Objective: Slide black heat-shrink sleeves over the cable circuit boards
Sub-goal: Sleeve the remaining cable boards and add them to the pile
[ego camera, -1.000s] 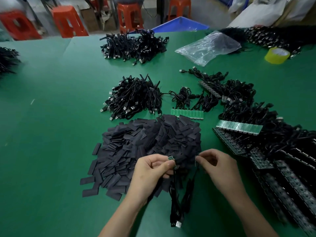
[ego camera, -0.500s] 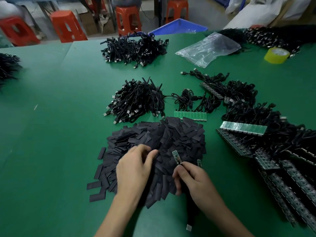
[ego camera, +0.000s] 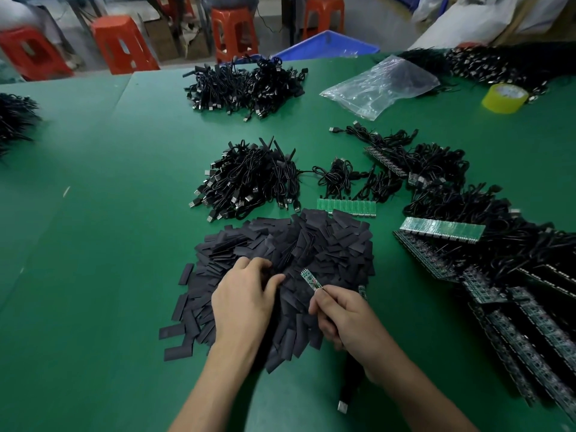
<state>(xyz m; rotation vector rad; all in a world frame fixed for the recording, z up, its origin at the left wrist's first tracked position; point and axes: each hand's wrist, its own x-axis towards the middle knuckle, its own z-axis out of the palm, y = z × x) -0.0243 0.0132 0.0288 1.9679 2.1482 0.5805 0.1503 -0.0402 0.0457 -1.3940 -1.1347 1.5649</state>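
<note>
A heap of flat black heat-shrink sleeves (ego camera: pixel 311 244) lies on the green table in front of me. My left hand (ego camera: pixel 243 304) rests on the heap's near left part, with fingers and thumb curled into the sleeves and pinching at one. My right hand (ego camera: pixel 346 319) grips a black cable just right of it. The cable's small green circuit board (ego camera: pixel 310 279) sticks up from my fingers over the heap. A second board tip (ego camera: pixel 362 291) shows behind the knuckles. The cable's USB plug (ego camera: pixel 343 406) hangs below my wrist.
A bundle of black USB cables (ego camera: pixel 249 182) lies behind the heap, another one (ego camera: pixel 246 85) farther back. Green board strips (ego camera: pixel 346 207) (ego camera: pixel 442 229) and rows of cabled boards (ego camera: pixel 514 291) fill the right side. A plastic bag (ego camera: pixel 380 85) and yellow tape roll (ego camera: pixel 505 98) sit at the back right.
One second ago both hands held the cable near the heap's front. My left hand has since let go and moved onto the sleeves, while my right hand keeps the cable.
</note>
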